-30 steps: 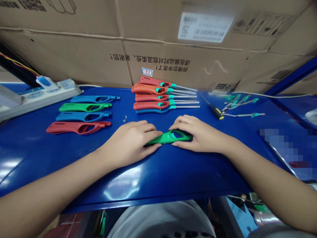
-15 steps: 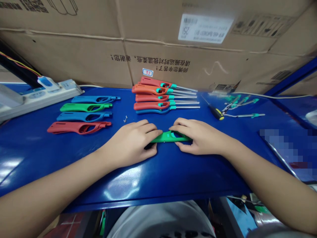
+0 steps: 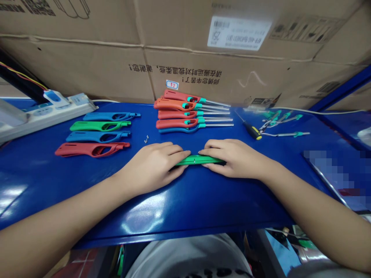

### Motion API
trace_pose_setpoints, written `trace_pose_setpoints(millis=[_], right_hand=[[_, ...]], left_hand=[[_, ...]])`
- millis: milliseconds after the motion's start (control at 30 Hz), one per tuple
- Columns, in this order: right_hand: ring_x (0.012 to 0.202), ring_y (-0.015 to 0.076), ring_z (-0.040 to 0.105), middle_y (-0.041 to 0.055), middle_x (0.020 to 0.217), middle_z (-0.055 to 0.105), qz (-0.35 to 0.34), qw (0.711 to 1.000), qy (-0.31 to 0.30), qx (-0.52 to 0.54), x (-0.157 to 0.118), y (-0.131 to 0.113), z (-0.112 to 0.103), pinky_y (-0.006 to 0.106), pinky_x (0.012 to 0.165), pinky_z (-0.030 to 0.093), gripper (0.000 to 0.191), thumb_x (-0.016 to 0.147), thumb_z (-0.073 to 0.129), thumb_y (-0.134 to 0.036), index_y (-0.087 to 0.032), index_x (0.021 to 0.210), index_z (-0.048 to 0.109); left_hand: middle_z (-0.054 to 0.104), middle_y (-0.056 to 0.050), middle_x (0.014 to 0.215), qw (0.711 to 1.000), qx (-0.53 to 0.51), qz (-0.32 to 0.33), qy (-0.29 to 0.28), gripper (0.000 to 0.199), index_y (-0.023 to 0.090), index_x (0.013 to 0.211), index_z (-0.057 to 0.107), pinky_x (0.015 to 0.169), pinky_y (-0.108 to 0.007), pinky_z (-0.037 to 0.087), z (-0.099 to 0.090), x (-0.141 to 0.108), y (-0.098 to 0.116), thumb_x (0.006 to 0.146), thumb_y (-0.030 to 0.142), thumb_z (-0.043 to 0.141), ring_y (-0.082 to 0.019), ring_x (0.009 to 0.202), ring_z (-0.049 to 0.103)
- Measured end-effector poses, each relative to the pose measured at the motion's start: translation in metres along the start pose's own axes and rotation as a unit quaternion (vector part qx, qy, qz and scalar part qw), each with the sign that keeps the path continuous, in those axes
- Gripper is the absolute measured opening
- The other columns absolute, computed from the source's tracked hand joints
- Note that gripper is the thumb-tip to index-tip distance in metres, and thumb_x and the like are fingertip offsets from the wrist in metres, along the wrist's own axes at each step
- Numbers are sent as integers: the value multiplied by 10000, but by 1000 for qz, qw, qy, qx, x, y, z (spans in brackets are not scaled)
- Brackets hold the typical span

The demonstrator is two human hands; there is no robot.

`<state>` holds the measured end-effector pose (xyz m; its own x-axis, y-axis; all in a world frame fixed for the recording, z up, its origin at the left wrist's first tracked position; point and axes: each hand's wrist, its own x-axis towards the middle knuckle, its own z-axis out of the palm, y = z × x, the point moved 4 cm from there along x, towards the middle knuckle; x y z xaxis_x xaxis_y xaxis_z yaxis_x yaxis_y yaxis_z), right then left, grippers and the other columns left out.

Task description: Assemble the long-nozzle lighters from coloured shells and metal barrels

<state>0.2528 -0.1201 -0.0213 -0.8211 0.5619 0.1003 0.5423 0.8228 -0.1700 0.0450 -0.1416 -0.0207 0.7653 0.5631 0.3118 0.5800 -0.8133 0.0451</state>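
Note:
A green lighter casing (image 3: 198, 160) lies crosswise between my hands, its narrow seamed edge facing me. My left hand (image 3: 158, 164) is closed on its left end, thumb below and fingers above. At the right end, my right hand (image 3: 234, 158) grips it the same way, covering that end. A small pale spot shows on the seam near the middle. Just beyond my left hand lie several tiny metal pins (image 3: 146, 139) on the blue table (image 3: 185, 208).
Left are a red casing (image 3: 87, 149), a green casing (image 3: 98, 126) and blue ones. Behind my hands lies a stack of long-nosed lighters (image 3: 176, 123). A screwdriver (image 3: 252, 130) and wired metal tubes (image 3: 292, 134) sit right. A power strip (image 3: 43, 116) and cardboard box (image 3: 101, 58) stand behind.
The green casing has been turned about its length, so its seamed edge now faces me and its trigger opening no longer shows. Both hands keep their hold.

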Motion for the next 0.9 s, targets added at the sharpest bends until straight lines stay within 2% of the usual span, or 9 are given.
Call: trace_pose_setpoints(millis=[100, 300, 467, 600, 733, 900], right_hand=[[881, 230, 677, 94, 1100, 698, 2, 1000, 6, -2, 0, -1, 0, 341, 738, 476, 363, 1013, 517, -423, -189, 1226, 694], [901, 211, 671, 78, 1024, 713, -12, 1000, 14, 12, 0, -5, -2, 320, 770, 468, 328, 1035, 485, -375, -182, 1163, 717], [822, 184, 654, 53, 922, 710, -21, 999, 30, 3, 0, -7, -4, 302, 731, 442, 330, 1044, 471, -376, -179, 1085, 733], [819, 177, 657, 44, 956, 720, -9, 999, 36, -12, 1, -6, -4, 302, 742, 441, 335, 1044, 473, -401, -192, 1089, 730], [830, 188, 672, 54, 1018, 727, 14, 998, 46, -40, 0, -1, -7, 311, 734, 445, 328, 1042, 469, -386, -186, 1098, 723], [836, 199, 685, 64, 994, 731, 37, 995, 65, -59, -2, 7, -11, 311, 734, 458, 331, 1042, 469, -380, -175, 1075, 727]], left_hand=[[744, -72, 1080, 1000, -11, -4, 1, 328, 146, 1251, 666, 814, -395, 584, -1, 1, -1, 1029, 340, 520, -248, 942, 716], [746, -63, 1051, 999, -38, -11, 0, 309, 150, 1181, 676, 812, -370, 575, 0, 2, 0, 1044, 363, 498, -233, 932, 715], [755, -51, 1019, 999, -44, -13, 11, 303, 158, 1132, 689, 779, -349, 563, -1, 2, 1, 1050, 368, 486, -222, 898, 721], [765, -43, 1024, 998, -53, -27, 15, 300, 179, 1124, 701, 773, -339, 553, -3, 2, -1, 1045, 383, 497, -223, 907, 728], [767, -25, 1079, 994, -88, -53, 25, 304, 218, 1165, 704, 837, -316, 554, -4, 3, -10, 1025, 431, 538, -205, 966, 725], [768, -47, 1090, 993, -89, -65, 37, 335, 194, 1161, 702, 871, -341, 554, -3, 3, -23, 1019, 449, 537, -223, 990, 720]])
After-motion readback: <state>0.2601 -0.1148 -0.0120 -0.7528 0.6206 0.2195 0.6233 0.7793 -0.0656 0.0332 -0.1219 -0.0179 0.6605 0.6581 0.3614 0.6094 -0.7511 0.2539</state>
